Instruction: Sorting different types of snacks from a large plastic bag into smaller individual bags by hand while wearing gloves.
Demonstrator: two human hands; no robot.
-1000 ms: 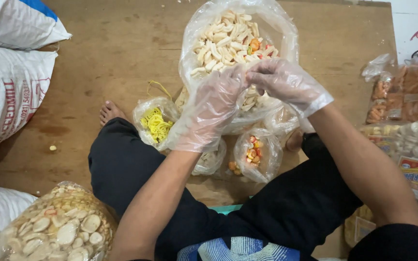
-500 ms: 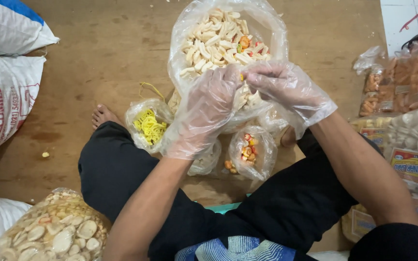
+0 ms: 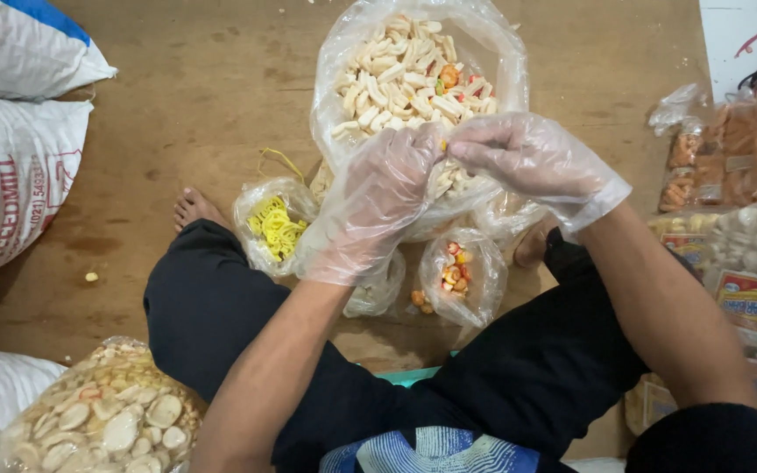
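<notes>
From the camera on my head, looking down: my left hand (image 3: 378, 206) and my right hand (image 3: 532, 158) both wear loose clear plastic gloves and meet fingertip to fingertip over the near edge of the big clear bag of pale crackers (image 3: 413, 74). My left fingers (image 3: 418, 153) are curled in and bunched, and my right fingers (image 3: 470, 153) are pinched toward them. Between the two sets of tips a tiny yellowish bit shows, but it is too small for me to tell what it is or which hand has it. The glove wrinkles hide whether either hand is closed fully.

The cracker bag lies just beyond my fingertips, its mouth open upward, mostly white sticks with a few orange and red pieces among them. Below my left wrist sits a small bag of yellow rubber bands (image 3: 273, 228). Under my right palm, nearer my lap, stands a small bag with a few orange and red crackers (image 3: 459, 276).

Well off to the left of my left hand lie white sacks (image 3: 10, 175), and near my left elbow a bag of round flat crackers (image 3: 111, 420). To the right of my right forearm are packets of orange snacks (image 3: 733, 144). Everything rests on a brown wooden floor (image 3: 177, 96).
</notes>
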